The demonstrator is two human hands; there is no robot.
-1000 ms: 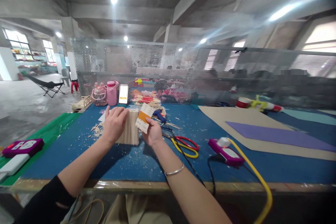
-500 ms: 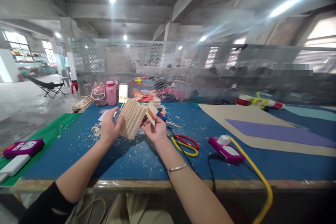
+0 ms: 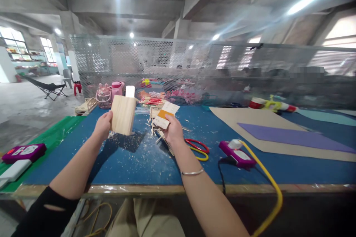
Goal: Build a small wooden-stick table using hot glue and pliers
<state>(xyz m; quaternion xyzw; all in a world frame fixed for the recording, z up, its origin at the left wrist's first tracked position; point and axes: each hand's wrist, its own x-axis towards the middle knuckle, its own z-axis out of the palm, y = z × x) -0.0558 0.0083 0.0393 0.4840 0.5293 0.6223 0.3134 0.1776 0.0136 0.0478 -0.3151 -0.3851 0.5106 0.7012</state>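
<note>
My left hand (image 3: 102,126) grips a small pale wooden board (image 3: 122,114) by its left edge. The board is raised over the table with a smooth face towards me. In my right hand (image 3: 174,131), pinched between thumb and fingers, is a folded white paper with an orange band (image 3: 166,114). The two hands are apart, and the paper does not touch the board. Thin wooden sticks (image 3: 158,133) lie on the table beside and partly behind my right hand. Wood crumbs (image 3: 139,157) are scattered on the blue tabletop (image 3: 116,174) below.
Red and yellow scissor-like handles (image 3: 198,150) lie right of my forearm. A purple power strip (image 3: 237,155) with a yellow cable (image 3: 265,174) is further right, near a purple sheet (image 3: 289,139). Pink bottles (image 3: 116,89) stand at the back, before a perforated metal screen (image 3: 155,59).
The board has turned from its stick-ribbed side to a smooth face and moved left. My right hand has moved right with the paper, widening the gap between the hands.
</note>
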